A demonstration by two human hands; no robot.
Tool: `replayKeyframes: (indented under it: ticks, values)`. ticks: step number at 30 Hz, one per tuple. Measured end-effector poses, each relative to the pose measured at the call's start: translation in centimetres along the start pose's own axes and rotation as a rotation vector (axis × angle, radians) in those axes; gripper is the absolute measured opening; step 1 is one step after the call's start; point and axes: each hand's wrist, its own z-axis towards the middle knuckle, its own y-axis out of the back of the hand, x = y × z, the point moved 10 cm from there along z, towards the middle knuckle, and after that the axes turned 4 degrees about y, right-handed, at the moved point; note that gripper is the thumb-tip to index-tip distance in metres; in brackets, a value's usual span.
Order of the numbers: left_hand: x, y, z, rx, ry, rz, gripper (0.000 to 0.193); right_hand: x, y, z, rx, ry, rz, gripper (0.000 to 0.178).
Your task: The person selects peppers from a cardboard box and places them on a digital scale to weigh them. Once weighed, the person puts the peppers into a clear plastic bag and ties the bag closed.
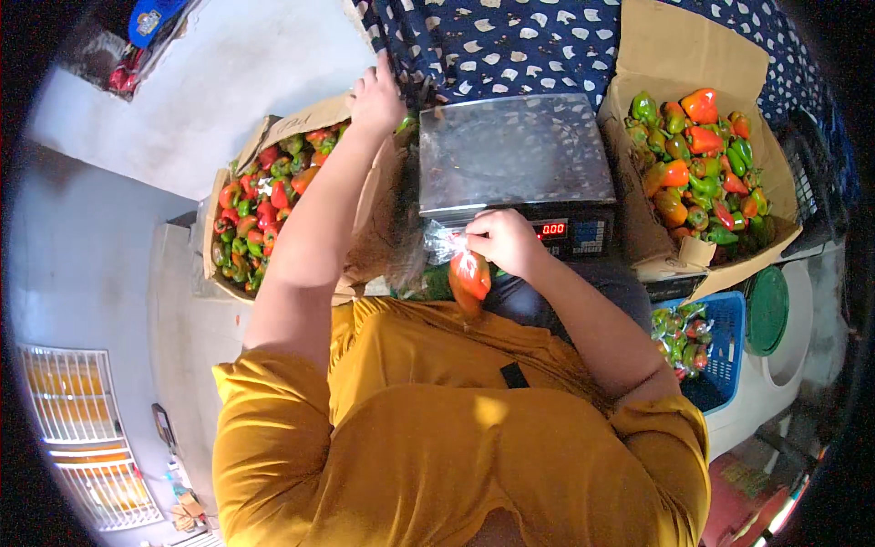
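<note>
My right hand [506, 239] pinches the gathered top of a clear plastic bag [444, 241]. An orange-red bell pepper [470, 281] shows inside it, hanging in front of my yellow shirt; whether more peppers lie behind it, I cannot make out. Just beyond the hand stands a digital scale [518, 150] with a bare metal pan and a lit red display. My left arm stretches forward, and my left hand [377, 98] is over the far right corner of a cardboard box [365, 214] full of red and green peppers [264, 210]. Its fingers are apart, with nothing visible in them.
At the right, another open cardboard box [688, 55] holds green, orange and red peppers [706, 169]. Below it, a blue plastic basket [726, 351] contains bagged peppers [682, 342]. A white container with a green lid [767, 310] stands beside the basket. Dark patterned cloth [519, 46] hangs behind the scale.
</note>
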Motion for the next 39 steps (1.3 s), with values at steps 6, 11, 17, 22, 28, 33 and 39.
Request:
replayKeyframes:
  ticks: [6,11,17,22,28,33,39]
  values:
    - [-6.0,1.7,-10.5,0.501,-0.469,-0.438,0.047,-1.0,0.3,0.0,0.017,-0.095,-0.023,0.019]
    - [-8.6,2.2,-21.4,1.099,-0.597,-0.578,0.055,-1.5,0.5,-0.2,-0.035,-0.154,0.032,0.020]
    - [-5.0,-3.4,-15.7,0.898,-0.189,-0.758,0.038,-2.1,-0.3,-0.5,0.017,-0.146,-0.059,0.019]
    - [-3.6,-8.0,-8.2,0.559,-0.254,-0.631,0.024,-0.6,-1.4,-0.4,0.073,-0.085,-0.170,0.020]
    - [-2.5,-14.1,-3.9,0.649,-0.186,-0.042,0.039,-0.2,-0.4,0.1,0.044,-0.123,-0.158,0.020]
    - [1.3,-11.3,-0.5,0.270,0.114,-0.231,0.055,-0.2,1.5,0.2,-0.081,-0.117,-0.107,0.020]
    - [-5.1,-8.6,-3.3,0.457,-0.210,-0.168,0.033,-1.1,2.0,0.0,-0.111,-0.126,-0.072,0.021]
